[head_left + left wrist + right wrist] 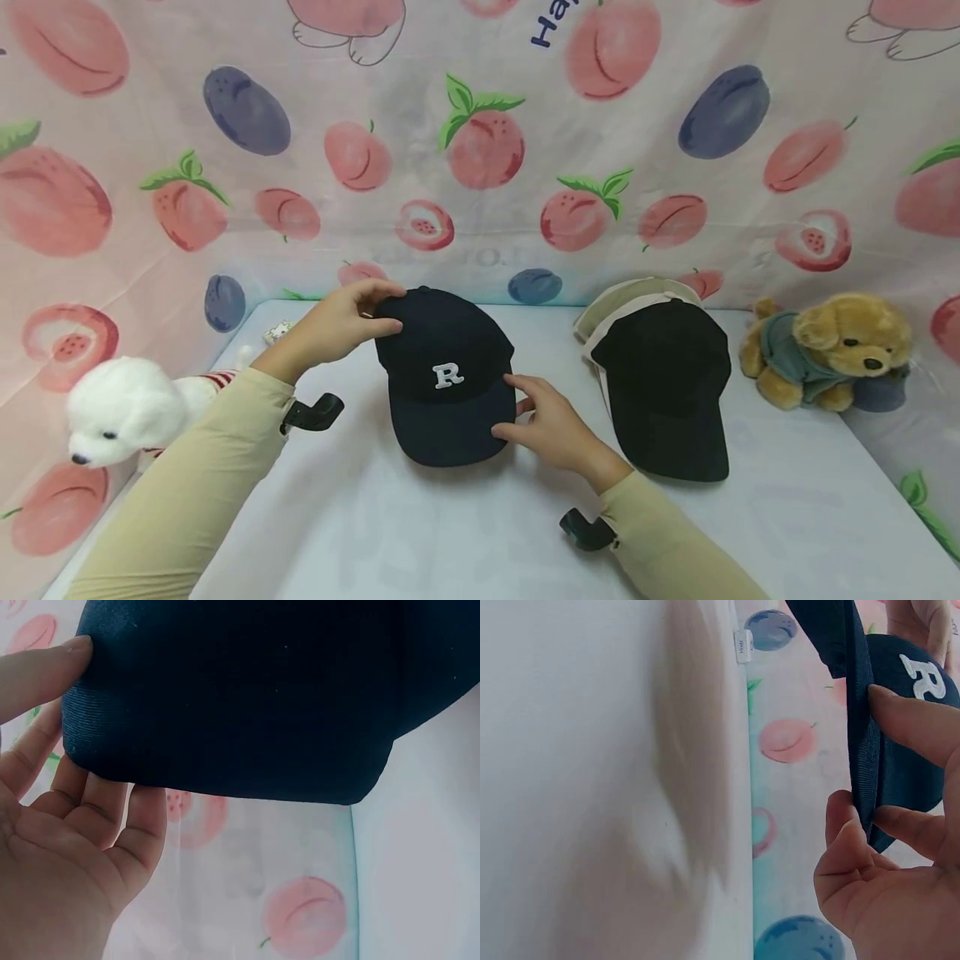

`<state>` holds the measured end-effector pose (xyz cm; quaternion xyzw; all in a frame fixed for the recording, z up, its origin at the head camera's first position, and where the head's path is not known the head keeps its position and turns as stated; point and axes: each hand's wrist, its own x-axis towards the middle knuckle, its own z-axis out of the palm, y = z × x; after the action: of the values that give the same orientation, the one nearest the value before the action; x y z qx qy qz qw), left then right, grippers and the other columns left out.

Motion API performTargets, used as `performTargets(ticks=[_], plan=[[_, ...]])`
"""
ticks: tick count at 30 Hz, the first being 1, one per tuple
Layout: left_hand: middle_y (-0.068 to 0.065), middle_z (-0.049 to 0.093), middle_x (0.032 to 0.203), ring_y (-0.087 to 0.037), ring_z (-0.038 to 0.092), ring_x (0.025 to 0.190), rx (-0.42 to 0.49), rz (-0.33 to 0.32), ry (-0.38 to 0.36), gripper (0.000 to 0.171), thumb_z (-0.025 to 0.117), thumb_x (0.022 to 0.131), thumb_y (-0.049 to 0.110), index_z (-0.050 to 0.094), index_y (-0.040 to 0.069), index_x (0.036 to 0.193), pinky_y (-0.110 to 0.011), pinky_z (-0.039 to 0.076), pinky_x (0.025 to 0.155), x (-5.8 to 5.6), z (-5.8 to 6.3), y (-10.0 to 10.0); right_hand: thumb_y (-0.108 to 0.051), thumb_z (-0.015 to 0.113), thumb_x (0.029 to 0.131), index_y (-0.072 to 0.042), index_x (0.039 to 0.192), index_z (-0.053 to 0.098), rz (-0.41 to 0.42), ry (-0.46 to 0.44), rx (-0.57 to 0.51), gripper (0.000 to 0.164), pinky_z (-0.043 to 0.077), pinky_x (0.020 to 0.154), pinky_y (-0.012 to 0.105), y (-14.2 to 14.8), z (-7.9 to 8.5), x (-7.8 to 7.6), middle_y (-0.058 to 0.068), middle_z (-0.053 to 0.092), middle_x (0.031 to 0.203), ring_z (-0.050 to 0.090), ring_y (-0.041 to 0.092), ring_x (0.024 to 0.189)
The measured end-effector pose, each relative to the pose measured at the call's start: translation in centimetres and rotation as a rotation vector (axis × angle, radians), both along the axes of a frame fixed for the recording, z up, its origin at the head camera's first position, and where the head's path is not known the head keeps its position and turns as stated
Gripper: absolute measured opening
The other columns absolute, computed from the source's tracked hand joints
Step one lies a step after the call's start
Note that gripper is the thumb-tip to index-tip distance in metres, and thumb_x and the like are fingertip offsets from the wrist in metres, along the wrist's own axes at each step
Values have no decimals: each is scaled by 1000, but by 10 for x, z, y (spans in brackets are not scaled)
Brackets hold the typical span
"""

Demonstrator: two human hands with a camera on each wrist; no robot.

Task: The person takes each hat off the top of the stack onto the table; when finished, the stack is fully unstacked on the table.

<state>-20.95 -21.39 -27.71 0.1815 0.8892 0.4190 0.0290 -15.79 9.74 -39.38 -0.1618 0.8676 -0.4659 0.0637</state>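
A navy baseball cap [450,333] with a white letter R on its front is held up between both hands, its brim toward me. My left hand [341,325] grips the crown at its upper left, thumb in front and fingers behind, as the left wrist view shows on the dark cloth [240,705]. With my right hand [551,421] I pinch the right edge of the brim. In the right wrist view the brim [862,727] lies edge-on between the thumb and fingers of the right hand [907,885].
A black cap [667,383] lies over beige caps [637,292] to the right. A brown plush dog [810,350] sits at the far right, a white plush dog [127,408] at the left. Behind the white table [420,542] hangs a fruit-print cloth [465,50].
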Motion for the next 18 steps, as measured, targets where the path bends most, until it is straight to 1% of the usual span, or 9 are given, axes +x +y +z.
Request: performTargets(ticks=[3, 6, 11, 14, 18], plan=[[-15, 62, 120, -28, 56, 102, -4, 7, 4, 47, 72, 93, 12, 57, 1, 136, -38, 46, 90, -2, 0, -3, -23, 82, 85, -7, 148, 48, -4, -16, -1, 74, 52, 72, 30, -7, -1, -3, 11, 49, 142, 59, 19, 100], [-16, 61, 122, -29, 56, 106, -5, 12, 1, 47, 71, 94, 13, 57, 0, 136, -39, 45, 92, -4, 1, -6, -24, 81, 86, -8, 148, 48, -8, -26, 8, 73, 52, 71, 30, -13, -2, -7, 10, 49, 141, 59, 19, 101], [-17, 57, 128, -30, 55, 112, -3, 20, -32, 47, 70, 95, 13, 54, 0, 137, -43, 43, 98, -7, 1, -13, -25, 81, 87, -7, 148, 48, 4, -35, 33, 72, 53, 73, 31, -25, -3, -14, 12, 49, 141, 59, 19, 102], [-18, 56, 130, -31, 54, 114, -10, 39, -50, 46, 69, 96, 14, 54, 1, 138, -45, 42, 99, -10, 1, -18, -26, 80, 87, -6, 148, 47, 14, -37, 56, 72, 52, 73, 30, -32, -4, -20, 13, 50, 140, 59, 19, 100], [-19, 57, 130, -32, 54, 114, 2, 62, -60, 46, 69, 96, 14, 54, 2, 137, -45, 41, 100, -15, 0, -23, -26, 79, 87, -5, 148, 47, 23, -41, 81, 72, 52, 73, 30, -41, -5, -27, 14, 52, 136, 59, 19, 99]])
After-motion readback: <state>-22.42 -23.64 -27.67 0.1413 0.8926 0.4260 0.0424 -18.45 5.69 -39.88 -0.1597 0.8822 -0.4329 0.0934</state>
